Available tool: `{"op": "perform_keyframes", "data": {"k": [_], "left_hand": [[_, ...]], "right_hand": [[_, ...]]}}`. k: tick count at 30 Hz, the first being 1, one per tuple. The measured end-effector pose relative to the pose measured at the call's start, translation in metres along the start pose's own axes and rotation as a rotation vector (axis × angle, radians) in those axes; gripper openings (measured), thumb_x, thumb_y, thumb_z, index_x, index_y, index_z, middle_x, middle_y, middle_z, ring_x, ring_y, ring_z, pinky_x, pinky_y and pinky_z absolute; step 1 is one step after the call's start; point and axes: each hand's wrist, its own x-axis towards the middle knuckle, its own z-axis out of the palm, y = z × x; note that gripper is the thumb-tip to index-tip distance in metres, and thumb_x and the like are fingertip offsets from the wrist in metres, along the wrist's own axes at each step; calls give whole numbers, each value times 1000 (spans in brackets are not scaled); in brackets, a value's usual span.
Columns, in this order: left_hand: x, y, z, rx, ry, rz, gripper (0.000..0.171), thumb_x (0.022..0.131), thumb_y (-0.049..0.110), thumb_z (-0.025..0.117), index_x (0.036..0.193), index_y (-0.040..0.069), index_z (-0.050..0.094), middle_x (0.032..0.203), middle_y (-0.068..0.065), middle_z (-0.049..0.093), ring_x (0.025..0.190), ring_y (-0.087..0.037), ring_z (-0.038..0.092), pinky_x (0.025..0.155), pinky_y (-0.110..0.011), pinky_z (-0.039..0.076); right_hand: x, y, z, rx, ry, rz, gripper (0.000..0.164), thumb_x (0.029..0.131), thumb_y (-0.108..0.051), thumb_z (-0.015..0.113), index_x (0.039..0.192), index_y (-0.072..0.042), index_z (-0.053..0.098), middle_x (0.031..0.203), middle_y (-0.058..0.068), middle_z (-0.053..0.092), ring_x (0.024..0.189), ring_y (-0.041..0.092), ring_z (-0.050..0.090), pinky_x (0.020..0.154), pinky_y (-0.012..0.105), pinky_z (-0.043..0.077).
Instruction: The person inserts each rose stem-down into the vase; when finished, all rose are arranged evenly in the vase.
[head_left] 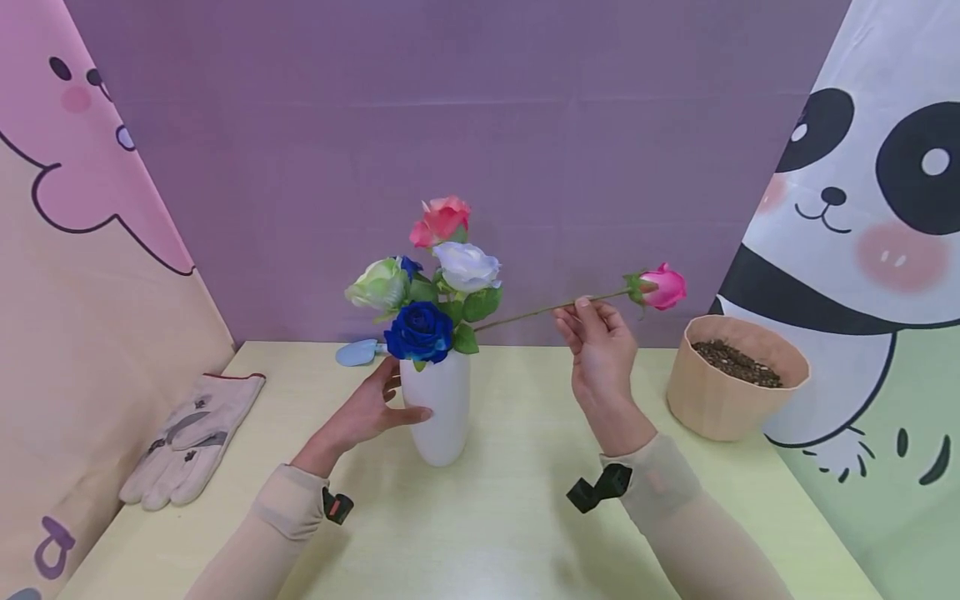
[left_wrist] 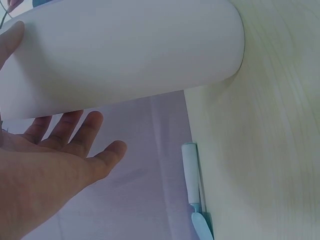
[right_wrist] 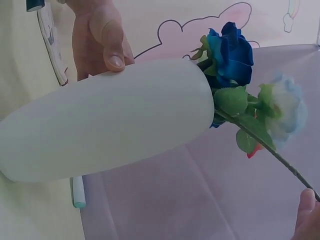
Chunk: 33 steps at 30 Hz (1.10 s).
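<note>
A tall white vase (head_left: 442,412) stands on the table, holding a blue rose (head_left: 420,331), a pale green rose (head_left: 377,285), a white rose (head_left: 467,267) and a coral rose (head_left: 442,221). My left hand (head_left: 371,407) holds the vase from the left, thumb on the near side and fingers behind it. With thumb and fingertips, my right hand (head_left: 603,358) pinches the stem of a pink rose (head_left: 664,287). That stem (right_wrist: 280,155) slants down leftward, its lower end at the leaves over the vase mouth (right_wrist: 210,95).
At the right stands a peach-coloured pot (head_left: 720,408) with dark soil. A pair of work gloves (head_left: 195,437) lies at the left edge. Behind the vase is a small blue trowel (head_left: 358,352). A purple backdrop (head_left: 525,167) rises along the table's far edge.
</note>
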Motion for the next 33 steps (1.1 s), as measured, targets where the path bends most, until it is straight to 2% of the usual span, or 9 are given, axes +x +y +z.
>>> {"op": "perform_keyframes", "data": {"k": [8,13,19,26,33], "left_hand": [[0,-2,1,0,3,9,91,84,29,82,154,19,25,153,-12,39,143,-40,39,117,-64,32],[0,-1,0,-1,2,5,90,83,28,83,153,19,26,153,-12,39,143,-40,39,118,-63,32],[0,-2,0,-1,0,7,90,84,29,82,153,19,26,153,-12,39,143,-41,38,116,-64,33],[1,0,0,-9,-1,-20,91,83,31,83,153,20,25,154,-11,38,144,-42,37,115,-63,36],[-1,1,1,-23,5,-18,91,83,27,83,153,21,26,152,-12,40,141,-40,40,114,-63,38]], "right_hand": [[-7,10,5,-99,-61,-33,12,94,-13,70,96,-7,60,82,2,71,75,13,75,75,23,62],[-9,12,8,-114,-81,-41,9,95,-11,68,95,-8,60,85,2,74,75,12,75,75,24,62],[-9,8,10,-138,-85,-101,6,96,-7,65,95,-7,59,87,4,75,74,12,74,75,24,62],[-9,12,10,-137,-101,-69,7,95,-7,66,95,-6,60,84,3,76,74,13,74,76,26,62],[-8,7,7,-140,-86,-112,9,96,-11,66,98,-8,58,87,3,75,75,12,74,74,24,62]]}}
